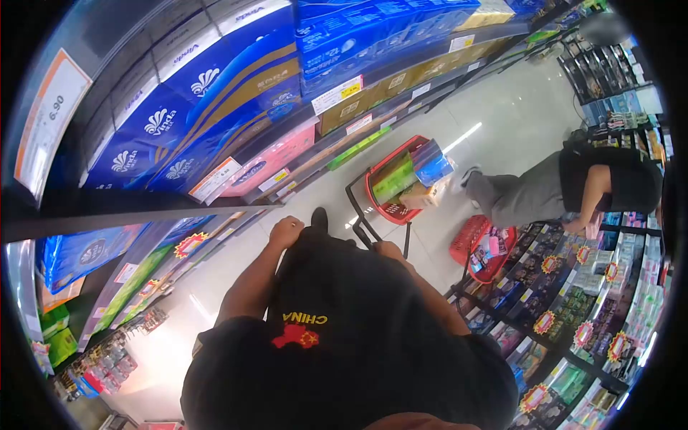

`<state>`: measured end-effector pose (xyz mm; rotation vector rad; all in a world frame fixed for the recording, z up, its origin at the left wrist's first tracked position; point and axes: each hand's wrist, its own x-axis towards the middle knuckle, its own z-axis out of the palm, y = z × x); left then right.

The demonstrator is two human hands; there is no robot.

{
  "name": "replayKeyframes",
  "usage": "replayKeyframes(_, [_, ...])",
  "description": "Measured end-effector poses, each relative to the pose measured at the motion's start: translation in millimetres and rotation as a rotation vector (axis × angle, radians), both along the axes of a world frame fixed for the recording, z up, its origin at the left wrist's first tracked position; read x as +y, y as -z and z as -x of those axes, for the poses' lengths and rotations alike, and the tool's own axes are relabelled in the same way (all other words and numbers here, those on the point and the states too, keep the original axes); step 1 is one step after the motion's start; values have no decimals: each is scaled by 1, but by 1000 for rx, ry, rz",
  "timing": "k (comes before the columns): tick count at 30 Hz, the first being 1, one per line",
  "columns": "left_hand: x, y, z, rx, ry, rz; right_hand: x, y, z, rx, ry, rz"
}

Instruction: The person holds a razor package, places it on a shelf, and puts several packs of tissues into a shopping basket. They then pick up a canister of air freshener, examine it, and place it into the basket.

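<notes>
My right hand is wrapped round the black pull handle of a red shopping basket on the floor in front of me. Inside the basket lie a green pack, a blue pack and a pale carton that leans over the rim. My left hand hangs at my left side near the lower shelf edge. Its fingers look curled in, and nothing shows in them.
Shelves with blue Vinda tissue packs and a pink pack run along my left. To the right, another person bends towards racks of small goods, beside a second red basket. A tiled aisle runs ahead.
</notes>
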<state>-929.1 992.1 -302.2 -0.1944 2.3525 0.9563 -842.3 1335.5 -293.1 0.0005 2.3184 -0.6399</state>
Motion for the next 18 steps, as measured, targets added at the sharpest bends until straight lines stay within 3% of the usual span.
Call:
replayKeyframes(3, [-15,23,4,-5,-5,9,1,-6,13,-39,-54,-30])
replayKeyframes(8, [-39,25,8,-14,-23,40,19,43,12,-29,-37,-68])
replayKeyframes(11, [-56,44,11,2,6,68,16,9,30,-37,37,-52])
replayKeyframes(18, [-62,40,24,-125,-175,35,25,3,60,-14,59,-30])
